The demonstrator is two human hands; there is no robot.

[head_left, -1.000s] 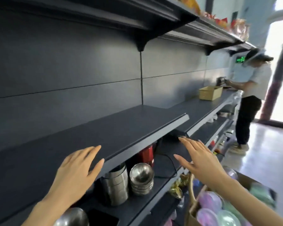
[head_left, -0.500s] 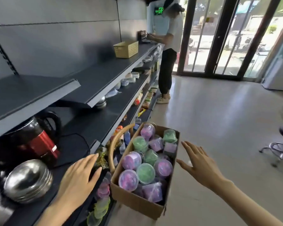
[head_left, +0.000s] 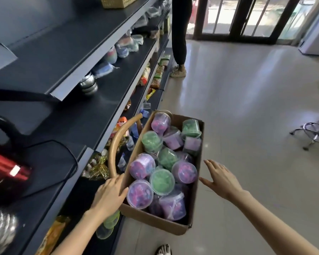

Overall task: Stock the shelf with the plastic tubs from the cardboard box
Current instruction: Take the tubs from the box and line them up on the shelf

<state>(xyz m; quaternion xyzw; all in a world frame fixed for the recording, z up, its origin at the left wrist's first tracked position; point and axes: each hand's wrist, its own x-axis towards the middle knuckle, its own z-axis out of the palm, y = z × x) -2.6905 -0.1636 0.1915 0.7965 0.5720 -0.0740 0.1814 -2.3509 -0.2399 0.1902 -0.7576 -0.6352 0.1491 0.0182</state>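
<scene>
A cardboard box [head_left: 156,219] stands on the floor beside the dark shelf unit [head_left: 92,116], full of several clear plastic tubs with purple or green contents. A purple tub [head_left: 140,193] lies at the box's near left corner, a green one [head_left: 162,181] beside it. My left hand [head_left: 110,195] hovers at the box's left wall, fingers straight, close to the purple tub and holding nothing. My right hand [head_left: 220,180] is spread open just right of the box's right wall, apart from it.
A curved wooden basket handle [head_left: 118,139] rises between shelf and box. Steel bowls [head_left: 87,84], a red kettle [head_left: 6,169] and packaged goods fill the shelves. Another person's legs [head_left: 179,34] stand farther along the aisle. A chair base [head_left: 314,134] is at right.
My view has swung from the shelf down to the box. Both hands have dropped toward the box, the left one reaching its left wall.
</scene>
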